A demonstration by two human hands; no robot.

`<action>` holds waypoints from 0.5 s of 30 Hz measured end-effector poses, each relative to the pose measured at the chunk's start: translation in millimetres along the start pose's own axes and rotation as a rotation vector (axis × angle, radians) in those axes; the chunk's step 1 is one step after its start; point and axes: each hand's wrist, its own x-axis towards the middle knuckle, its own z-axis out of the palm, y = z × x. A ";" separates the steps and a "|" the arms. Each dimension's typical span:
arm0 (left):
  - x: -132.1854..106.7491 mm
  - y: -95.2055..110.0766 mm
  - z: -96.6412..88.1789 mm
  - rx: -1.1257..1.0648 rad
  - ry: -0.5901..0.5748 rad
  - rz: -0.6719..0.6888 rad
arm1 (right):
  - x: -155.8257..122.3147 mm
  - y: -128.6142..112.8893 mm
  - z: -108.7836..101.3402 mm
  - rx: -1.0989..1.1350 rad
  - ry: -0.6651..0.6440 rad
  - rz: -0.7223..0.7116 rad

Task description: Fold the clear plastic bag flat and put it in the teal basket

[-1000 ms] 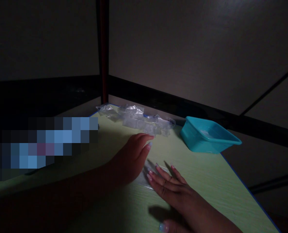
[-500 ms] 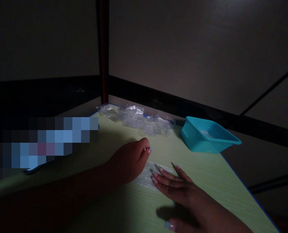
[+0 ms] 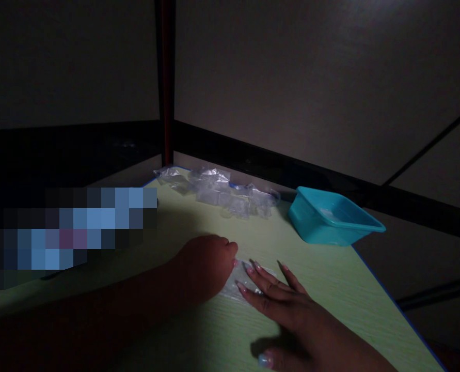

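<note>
A small clear plastic bag (image 3: pixel 237 281) lies flat on the pale green table. Over it my right hand (image 3: pixel 287 302) is spread open, its fingertips resting on the bag and the thumb apart, nearer to me. My left hand (image 3: pixel 208 266) is closed, knuckles up, at the bag's far left corner. Its thumb tip shows beside the bag's edge. Whatever is between the left fingers, if anything, is hidden by the hand.
Several crumpled clear plastic bags (image 3: pixel 230 194) lie along the table's far edge. A turquoise plastic basin (image 3: pixel 318 227) stands at the right edge, with something pale inside. A blurred-out blue object (image 3: pixel 94 227) is at the left. Walls (image 3: pixel 311 93) rise behind the table (image 3: pixel 199 336).
My left hand has come down slightly toward the bag and turned knuckles up, still closed. My right hand's fingers have spread a little more on the bag.
</note>
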 end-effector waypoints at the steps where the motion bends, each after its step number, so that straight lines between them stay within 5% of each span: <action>1: 0.2 -0.7 2.7 0.023 0.002 0.038 | -0.1 0.5 0.0 0.005 0.004 0.002; 15: -2.5 -11.7 13.6 0.095 0.075 0.196 | -8.1 6.1 -6.0 0.051 -0.070 0.091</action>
